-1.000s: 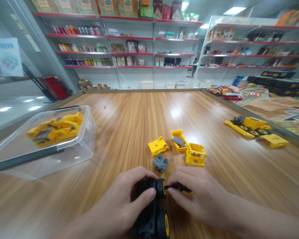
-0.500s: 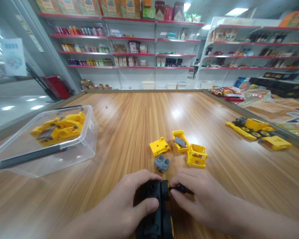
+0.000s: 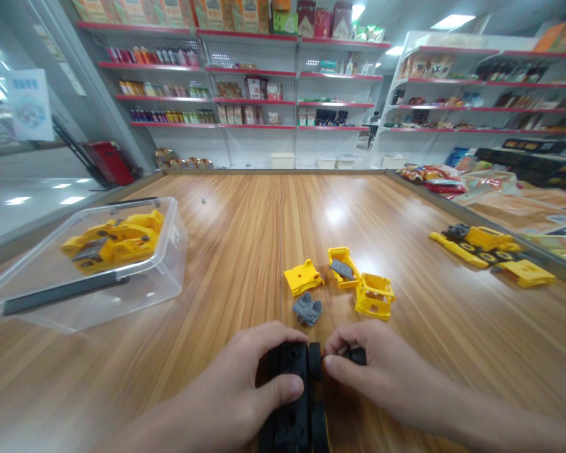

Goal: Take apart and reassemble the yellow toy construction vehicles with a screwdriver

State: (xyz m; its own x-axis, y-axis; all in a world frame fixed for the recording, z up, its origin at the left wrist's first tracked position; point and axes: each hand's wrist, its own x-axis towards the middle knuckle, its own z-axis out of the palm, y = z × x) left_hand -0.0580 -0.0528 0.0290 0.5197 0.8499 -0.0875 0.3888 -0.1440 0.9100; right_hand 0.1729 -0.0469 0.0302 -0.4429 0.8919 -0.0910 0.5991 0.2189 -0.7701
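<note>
My left hand [image 3: 252,371] is wrapped round a black toy vehicle chassis [image 3: 293,402], thumb on its upper face. Black wheels [image 3: 315,362] with touches of yellow line its right side. Pinched in my right hand [image 3: 375,365] is a small black screwdriver [image 3: 357,355]; its thin tip points left at the front wheel, and whether they touch is hard to make out. Just beyond my hands lie a grey seat piece [image 3: 307,309], a yellow plate [image 3: 303,277], a yellow cab frame [image 3: 375,296] and a yellow part [image 3: 340,255] with a grey piece inside.
On the left stands a clear plastic box [image 3: 136,308] holding yellow toy parts [image 3: 117,245]. More yellow and black toy parts [image 3: 493,239] lie at the right. Packaged goods [image 3: 514,195] sit beyond the wooden table's [image 3: 236,239] right edge; stocked shelves [image 3: 249,72] stand behind.
The screwdriver and my right fingers have shifted slightly and turned at the wheel. My left hand keeps its hold on the chassis. The whole view has moved a little.
</note>
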